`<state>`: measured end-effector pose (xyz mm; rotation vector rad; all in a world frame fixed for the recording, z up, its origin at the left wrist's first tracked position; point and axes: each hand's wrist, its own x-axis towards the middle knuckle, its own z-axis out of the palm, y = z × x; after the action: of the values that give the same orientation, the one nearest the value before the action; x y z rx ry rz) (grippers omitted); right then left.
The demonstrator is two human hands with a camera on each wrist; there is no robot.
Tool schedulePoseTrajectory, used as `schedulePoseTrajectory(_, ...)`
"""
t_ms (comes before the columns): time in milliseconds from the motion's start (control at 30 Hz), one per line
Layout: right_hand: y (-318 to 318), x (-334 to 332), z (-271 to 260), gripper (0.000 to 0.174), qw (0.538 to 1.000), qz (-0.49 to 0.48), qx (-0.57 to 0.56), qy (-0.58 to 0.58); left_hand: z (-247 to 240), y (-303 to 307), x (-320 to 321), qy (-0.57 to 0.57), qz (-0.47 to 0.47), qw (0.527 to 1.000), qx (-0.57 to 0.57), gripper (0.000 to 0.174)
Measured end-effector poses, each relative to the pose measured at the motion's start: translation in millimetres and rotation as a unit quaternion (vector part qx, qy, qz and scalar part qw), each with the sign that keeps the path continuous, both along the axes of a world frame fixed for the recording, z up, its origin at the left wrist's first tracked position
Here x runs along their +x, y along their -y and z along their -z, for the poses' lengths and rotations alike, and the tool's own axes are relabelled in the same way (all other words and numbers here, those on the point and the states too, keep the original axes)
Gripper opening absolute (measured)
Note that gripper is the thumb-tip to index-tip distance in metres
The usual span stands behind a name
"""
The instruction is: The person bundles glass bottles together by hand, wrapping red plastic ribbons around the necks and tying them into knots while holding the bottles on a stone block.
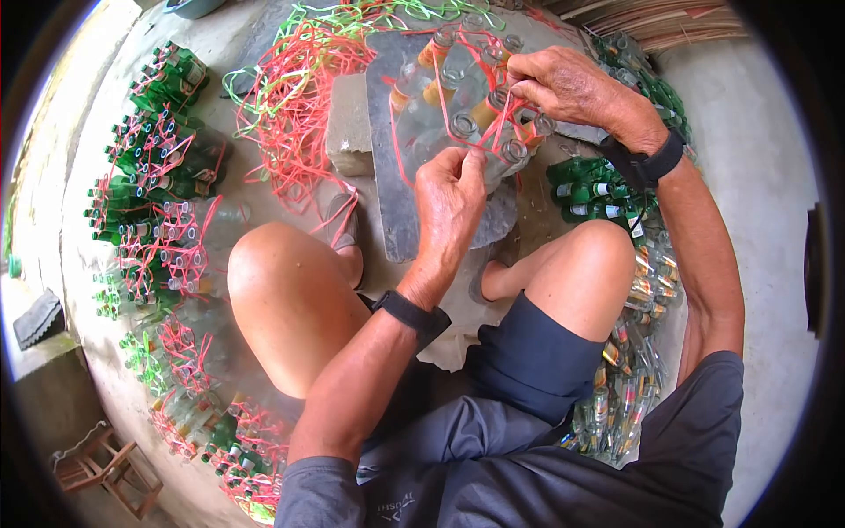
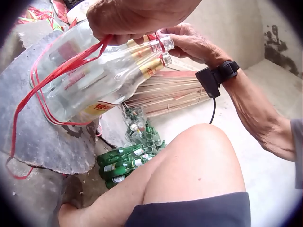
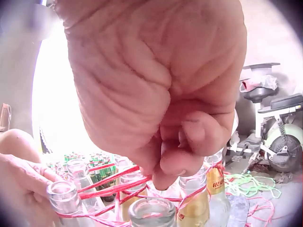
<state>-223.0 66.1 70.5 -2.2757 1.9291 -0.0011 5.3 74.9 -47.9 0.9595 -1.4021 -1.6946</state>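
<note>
Clear glass bottles point(image 2: 120, 75) stand upright on a dark slab point(image 1: 400, 216), the left hand point(image 1: 451, 189) pinching red plastic strapping point(image 3: 111, 189) at their near side, the right hand point(image 1: 568, 84), farther out, gripping it just above the right-side necks.

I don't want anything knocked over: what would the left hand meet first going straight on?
Probably a clear bottle just ahead of the left hand, past the red strap it pinches; depth is unclear.
</note>
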Motion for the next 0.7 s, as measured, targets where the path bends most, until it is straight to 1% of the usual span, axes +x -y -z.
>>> schedulePoseTrajectory(67,3,-3,5,0.023,1.0,0.003,0.0,0.004,0,-1,-1,-0.008,-0.001,1.0,0.003,0.029)
schedulePoseTrajectory(133,5,-4,10,0.021,0.998,-0.033,-0.04,0.021,-1,-2,-2,-0.017,-0.002,1.0,0.006,0.029)
schedulePoseTrajectory(167,5,-4,11,0.021,0.998,-0.033,-0.04,0.021,-2,-2,-2,-0.021,-0.004,1.0,0.016,0.03)
schedulePoseTrajectory(233,6,1,9,0.018,0.999,-0.002,-0.032,0.029,-2,-3,-3,-0.025,-0.007,0.999,0.025,0.031)
schedulePoseTrajectory(333,10,2,12,0.021,0.999,0.009,-0.028,0.036,-1,-3,-3,-0.019,-0.015,1.0,0.008,0.032)
schedulePoseTrajectory(367,12,0,13,0.021,0.999,0.009,-0.027,0.036,0,-3,-1,-0.006,0.0,1.0,0.018,0.03)
schedulePoseTrajectory(433,16,-3,14,0.019,0.994,0.022,0.013,0.104,1,-3,-1,0.006,0.015,0.999,0.028,0.032)
schedulePoseTrajectory(567,19,-3,15,0.019,0.988,0.047,0.038,0.144,0,-3,-2,0.018,0.006,1.0,0.02,0.032)
schedulePoseTrajectory(633,22,-3,15,0.015,0.99,0.017,0.037,0.134,1,-4,-3,0.022,0.004,1.0,0.021,0.032)
schedulePoseTrajectory(667,23,-3,15,0.015,0.99,0.017,0.037,0.134,1,-5,-5,0.01,-0.014,1.0,0.012,0.031)
schedulePoseTrajectory(700,24,-2,14,0.016,0.993,-0.005,0.028,0.116,2,-6,-7,-0.002,-0.031,1.0,0.003,0.034)
